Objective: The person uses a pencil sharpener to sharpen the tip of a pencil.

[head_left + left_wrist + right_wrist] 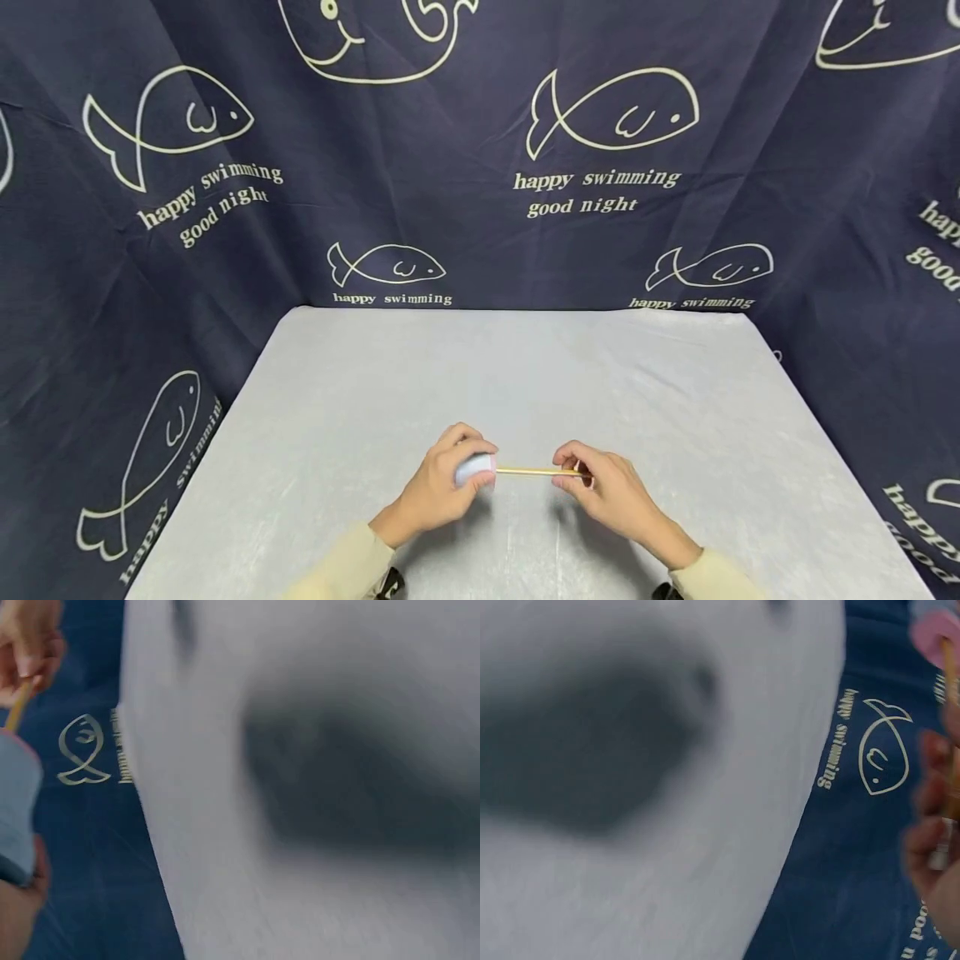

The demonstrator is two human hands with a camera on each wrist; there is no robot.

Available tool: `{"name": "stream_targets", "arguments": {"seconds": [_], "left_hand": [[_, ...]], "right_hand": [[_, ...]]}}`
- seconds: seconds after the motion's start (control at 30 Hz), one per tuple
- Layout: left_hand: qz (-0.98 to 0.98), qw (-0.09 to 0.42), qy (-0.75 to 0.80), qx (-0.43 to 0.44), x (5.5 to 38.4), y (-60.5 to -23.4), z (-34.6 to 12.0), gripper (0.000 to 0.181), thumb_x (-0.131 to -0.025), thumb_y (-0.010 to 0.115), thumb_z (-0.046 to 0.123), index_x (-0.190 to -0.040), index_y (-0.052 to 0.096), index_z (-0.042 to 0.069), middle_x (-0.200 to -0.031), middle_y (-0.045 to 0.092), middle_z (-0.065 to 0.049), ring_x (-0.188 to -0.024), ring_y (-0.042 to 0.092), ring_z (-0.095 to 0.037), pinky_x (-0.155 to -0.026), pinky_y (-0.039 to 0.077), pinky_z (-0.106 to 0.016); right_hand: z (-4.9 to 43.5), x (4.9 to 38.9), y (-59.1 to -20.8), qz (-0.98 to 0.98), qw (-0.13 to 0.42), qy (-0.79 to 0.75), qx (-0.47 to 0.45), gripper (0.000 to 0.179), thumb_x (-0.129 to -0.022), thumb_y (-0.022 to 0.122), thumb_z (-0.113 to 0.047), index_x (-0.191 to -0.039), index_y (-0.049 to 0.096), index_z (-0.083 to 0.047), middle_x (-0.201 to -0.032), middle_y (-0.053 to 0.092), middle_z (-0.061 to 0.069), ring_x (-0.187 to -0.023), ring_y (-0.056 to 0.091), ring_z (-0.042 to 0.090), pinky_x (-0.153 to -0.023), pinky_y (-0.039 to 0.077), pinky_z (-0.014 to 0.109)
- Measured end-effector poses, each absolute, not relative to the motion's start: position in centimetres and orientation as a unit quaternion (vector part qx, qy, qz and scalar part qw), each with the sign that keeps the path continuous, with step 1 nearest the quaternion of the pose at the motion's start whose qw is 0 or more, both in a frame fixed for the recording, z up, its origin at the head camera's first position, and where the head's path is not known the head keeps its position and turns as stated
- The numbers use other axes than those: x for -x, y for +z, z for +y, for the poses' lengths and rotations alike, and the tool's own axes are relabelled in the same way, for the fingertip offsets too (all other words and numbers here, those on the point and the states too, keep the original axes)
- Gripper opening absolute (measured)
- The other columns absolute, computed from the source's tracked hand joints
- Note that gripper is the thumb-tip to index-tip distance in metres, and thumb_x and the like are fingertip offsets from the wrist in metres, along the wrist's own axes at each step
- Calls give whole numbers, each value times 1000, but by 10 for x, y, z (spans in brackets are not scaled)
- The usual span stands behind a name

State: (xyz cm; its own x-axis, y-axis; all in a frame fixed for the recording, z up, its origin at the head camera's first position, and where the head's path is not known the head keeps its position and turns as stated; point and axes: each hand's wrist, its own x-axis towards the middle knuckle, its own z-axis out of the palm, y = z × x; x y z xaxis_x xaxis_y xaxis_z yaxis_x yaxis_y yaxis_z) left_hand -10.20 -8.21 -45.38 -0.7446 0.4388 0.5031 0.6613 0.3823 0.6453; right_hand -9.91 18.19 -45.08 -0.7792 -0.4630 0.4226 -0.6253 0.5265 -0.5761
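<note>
My left hand (438,487) grips a small pale blue pencil sharpener (472,469), fingers over its top and thumb under it. The sharpener's pink end (930,636) faces right. A yellow pencil (528,471) runs level from that pink end to my right hand (615,487), its tip hidden at the sharpener. Thumb and fingers of the right hand pinch the pencil near its far end, where a whitish tip (940,856) shows in the right wrist view. Both hands are held over the front middle of the table, casting shadows on it.
A pale grey cloth covers the table (517,375). Dark blue curtains (480,167) with fish drawings and lettering hang behind it and along both sides. Cream sleeves (345,562) cover the forearms, with dark bands at the wrists.
</note>
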Motion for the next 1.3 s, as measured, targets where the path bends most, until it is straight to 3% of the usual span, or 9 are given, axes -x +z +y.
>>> {"name": "stream_targets", "arguments": {"seconds": [0.13, 0.27, 0.47, 0.57, 0.7, 0.93, 1.03, 1.17, 1.3], "left_hand": [[-822, 21, -513, 246, 103, -445, -82, 18, -90, 65, 21, -107, 67, 14, -103, 60, 1, -96, 59, -20, -86, 49, -33], [-816, -44, -544, 188, 105, -442, -81, 19, -94, 60, 24, -106, 68, 13, -103, 63, -1, -98, 57, -17, -91, 45, -36], [-800, -89, -573, 158, 106, -437, -79, 19, -94, 60, 21, -104, 68, 7, -101, 65, -5, -96, 54, -11, -88, 42, -30], [-804, -62, -556, 203, 106, -435, -76, 15, -93, 61, 19, -104, 67, 9, -101, 63, -5, -93, 55, -12, -84, 45, -27], [-812, 46, -500, 299, 105, -440, -75, 14, -90, 64, 13, -103, 65, 11, -100, 59, -3, -89, 56, -13, -77, 50, -26], [-768, 254, -309, 500, 109, -446, -74, 19, -95, 55, 22, -105, 63, 8, -101, 55, -5, -91, 51, -16, -81, 46, -24], [-744, 299, -243, 546, 109, -448, -71, 26, -99, 46, 26, -104, 64, 8, -99, 56, -5, -91, 52, -16, -84, 46, -26], [-739, 319, -219, 551, 106, -455, -70, 25, -98, 47, 26, -103, 64, 8, -98, 57, -5, -90, 52, -17, -86, 46, -28], [-744, 312, -262, 529, 105, -460, -70, 23, -97, 50, 24, -105, 64, 7, -100, 57, -7, -91, 52, -18, -84, 46, -28]], "right_hand": [[180, 101, -459, -840, 288, 293, -355, 6, -90, 65, -22, -89, 63, -17, -77, 61, -12, -62, 48, 0, -52, 37, 12], [179, 105, -461, -802, 392, 220, -395, 28, -101, 46, -23, -87, 66, -9, -78, 62, -6, -60, 50, 7, -51, 35, 16], [175, 105, -449, -758, 450, 208, -424, 30, -100, 48, -18, -80, 66, -5, -72, 60, -2, -55, 48, 8, -50, 33, 15], [176, 106, -447, -742, 451, 228, -440, 31, -100, 49, -19, -79, 67, -4, -69, 59, -3, -53, 45, 6, -48, 33, 12], [182, 106, -451, -771, 335, 303, -448, 20, -97, 55, -18, -86, 68, -7, -69, 59, -6, -52, 40, -2, -46, 34, 8], [196, 101, -446, -765, -104, 539, -338, 12, -92, 57, -4, -87, 68, -5, -54, 46, 8, -48, 31, -4, -39, 30, 16], [202, 103, -446, -707, -220, 586, -329, 18, -95, 50, 0, -86, 65, 6, -53, 37, 20, -45, 28, 4, -38, 26, 18], [205, 105, -447, -683, -278, 590, -330, 23, -97, 47, -2, -86, 63, 11, -54, 36, 24, -45, 29, 4, -39, 25, 18], [202, 105, -447, -733, -237, 551, -319, 21, -96, 52, -8, -87, 66, 3, -56, 45, 21, -48, 32, -3, -40, 28, 16]]}}
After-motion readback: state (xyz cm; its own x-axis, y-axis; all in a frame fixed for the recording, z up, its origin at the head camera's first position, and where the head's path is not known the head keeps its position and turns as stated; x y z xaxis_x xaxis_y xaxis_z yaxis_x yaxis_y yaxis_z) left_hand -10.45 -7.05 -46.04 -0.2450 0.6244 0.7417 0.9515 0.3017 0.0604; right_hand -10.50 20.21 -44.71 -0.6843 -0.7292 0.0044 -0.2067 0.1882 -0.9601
